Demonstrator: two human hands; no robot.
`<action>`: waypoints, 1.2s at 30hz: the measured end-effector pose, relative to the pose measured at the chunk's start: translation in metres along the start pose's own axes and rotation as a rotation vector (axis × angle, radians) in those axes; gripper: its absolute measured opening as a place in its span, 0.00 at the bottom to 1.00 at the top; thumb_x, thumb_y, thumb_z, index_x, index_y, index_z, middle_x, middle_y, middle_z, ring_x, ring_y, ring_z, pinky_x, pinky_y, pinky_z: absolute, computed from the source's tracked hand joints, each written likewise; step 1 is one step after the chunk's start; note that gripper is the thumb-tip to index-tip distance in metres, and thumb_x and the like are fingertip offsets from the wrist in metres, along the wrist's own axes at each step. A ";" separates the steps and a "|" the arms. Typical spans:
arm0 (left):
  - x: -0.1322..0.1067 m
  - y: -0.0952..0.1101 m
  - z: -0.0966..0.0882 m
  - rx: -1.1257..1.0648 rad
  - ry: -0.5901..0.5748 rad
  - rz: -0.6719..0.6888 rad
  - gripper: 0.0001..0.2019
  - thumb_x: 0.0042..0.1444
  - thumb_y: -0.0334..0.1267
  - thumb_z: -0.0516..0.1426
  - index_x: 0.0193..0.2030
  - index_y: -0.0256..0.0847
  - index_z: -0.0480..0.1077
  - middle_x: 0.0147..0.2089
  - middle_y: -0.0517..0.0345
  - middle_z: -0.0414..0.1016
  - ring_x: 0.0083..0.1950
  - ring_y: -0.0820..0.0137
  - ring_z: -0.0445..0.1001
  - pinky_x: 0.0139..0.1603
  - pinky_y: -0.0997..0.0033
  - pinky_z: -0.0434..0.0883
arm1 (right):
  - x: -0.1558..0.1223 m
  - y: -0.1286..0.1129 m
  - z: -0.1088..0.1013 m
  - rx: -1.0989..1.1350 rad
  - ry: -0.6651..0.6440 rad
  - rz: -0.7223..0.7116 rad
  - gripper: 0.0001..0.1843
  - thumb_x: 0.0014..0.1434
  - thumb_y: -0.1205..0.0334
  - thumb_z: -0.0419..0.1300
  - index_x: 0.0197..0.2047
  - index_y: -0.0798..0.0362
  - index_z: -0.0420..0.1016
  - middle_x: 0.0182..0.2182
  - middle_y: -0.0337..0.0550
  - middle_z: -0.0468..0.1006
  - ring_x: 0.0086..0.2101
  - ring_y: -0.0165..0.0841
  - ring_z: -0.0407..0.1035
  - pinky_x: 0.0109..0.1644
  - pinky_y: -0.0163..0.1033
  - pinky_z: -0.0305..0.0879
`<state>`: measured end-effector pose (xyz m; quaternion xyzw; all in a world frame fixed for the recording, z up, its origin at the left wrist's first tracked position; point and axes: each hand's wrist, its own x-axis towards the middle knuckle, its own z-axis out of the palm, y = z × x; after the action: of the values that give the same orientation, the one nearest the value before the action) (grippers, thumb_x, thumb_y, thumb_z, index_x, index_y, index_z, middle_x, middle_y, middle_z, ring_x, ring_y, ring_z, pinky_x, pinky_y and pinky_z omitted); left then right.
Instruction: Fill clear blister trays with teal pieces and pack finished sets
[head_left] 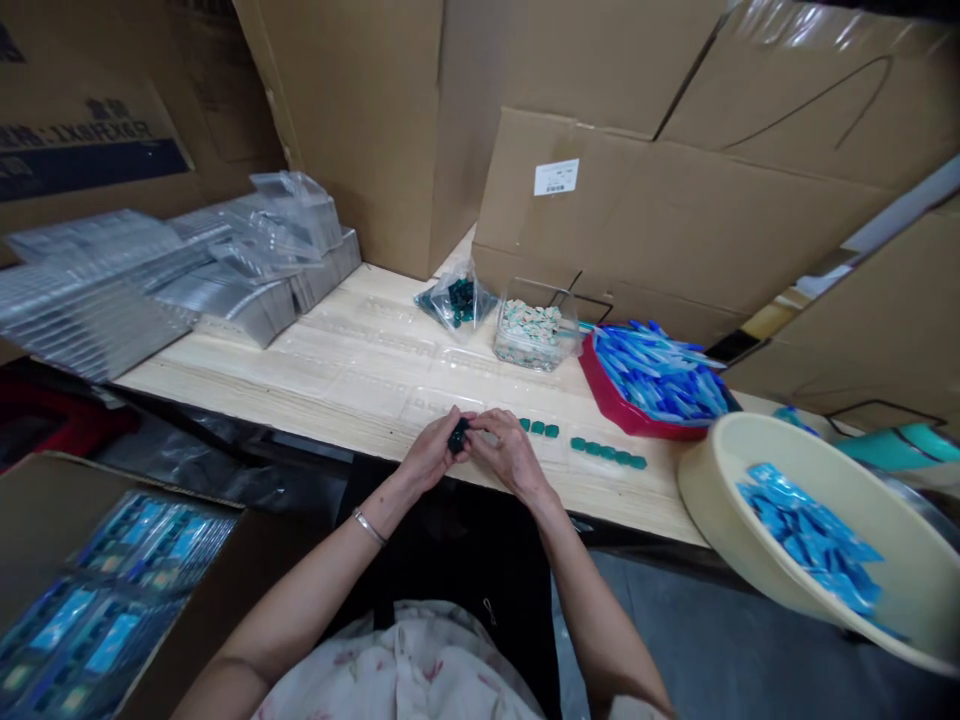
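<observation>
Small dark green glossy pieces (pixel 458 435) are bunched in my left hand (pixel 429 452), whose fingers curl round them at the table's front edge. Close against it, my right hand (pixel 510 452) has its thumb and fingertips pinched together on the same pieces. Their exact shape is partly hidden by the fingers. Just right of my hands, a short row of flat green pieces (pixel 538 428) lies on the wood, and a longer row of similar green pieces (pixel 607 453) continues beyond it. Clear plastic blister trays (pixel 442 400) lie flat behind my hands.
Behind stand a bag of dark green pieces (pixel 461 298) and a clear tub of pale chips (pixel 531 335). Rightward are a red basin (pixel 600 385) of blue sticks and a cream basin (pixel 705 480) of blue packets. Stacked clear trays (pixel 255 290) and a carton of packs (pixel 217 590) are left.
</observation>
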<state>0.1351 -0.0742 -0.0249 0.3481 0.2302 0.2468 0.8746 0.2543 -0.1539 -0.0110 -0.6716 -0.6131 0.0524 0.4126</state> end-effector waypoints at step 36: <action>0.027 0.015 0.037 0.418 -0.287 0.002 0.14 0.50 0.41 0.57 0.41 0.34 0.67 0.33 0.58 0.65 0.21 0.83 0.56 0.18 0.81 0.49 | -0.017 0.007 -0.038 0.081 0.418 0.198 0.06 0.57 0.62 0.54 0.36 0.52 0.71 0.32 0.44 0.74 0.33 0.32 0.69 0.39 0.39 0.68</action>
<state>0.1731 -0.0670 0.0042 0.5530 0.1492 0.1430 0.8072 0.2774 -0.1863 0.0021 -0.7077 -0.4426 -0.0230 0.5501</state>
